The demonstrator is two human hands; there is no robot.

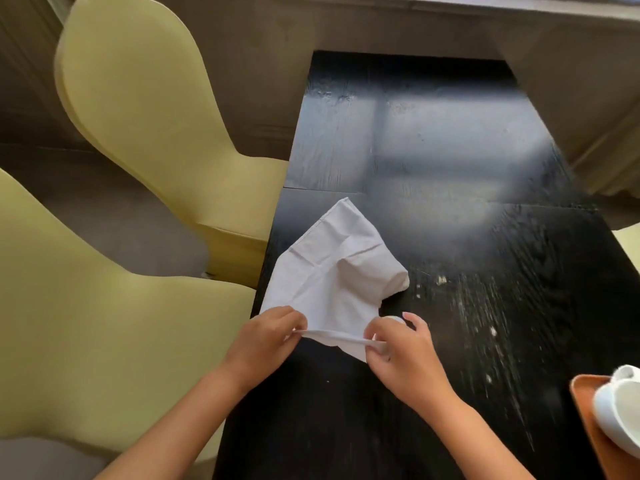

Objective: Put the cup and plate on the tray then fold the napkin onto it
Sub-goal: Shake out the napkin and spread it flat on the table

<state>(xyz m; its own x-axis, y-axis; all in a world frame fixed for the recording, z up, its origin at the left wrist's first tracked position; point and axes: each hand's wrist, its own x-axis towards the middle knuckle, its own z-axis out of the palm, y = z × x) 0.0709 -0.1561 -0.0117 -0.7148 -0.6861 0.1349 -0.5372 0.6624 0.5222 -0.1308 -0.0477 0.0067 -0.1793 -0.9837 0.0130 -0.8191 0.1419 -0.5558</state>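
Left hand (273, 336) and right hand (398, 351) pinched the napkin's (332, 271) near edge, cloth spread beyond them on the worktop (450, 168).

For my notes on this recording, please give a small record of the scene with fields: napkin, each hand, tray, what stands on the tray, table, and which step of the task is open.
napkin: white cloth, crumpled, on the table, near edge lifted
left hand: pinches the near edge
right hand: pinches the same edge
tray: brown, at the right frame edge
on tray: white crockery, cut off by the frame; cup and plate not separable
table: black wood
open step: napkin not yet folded or on the tray
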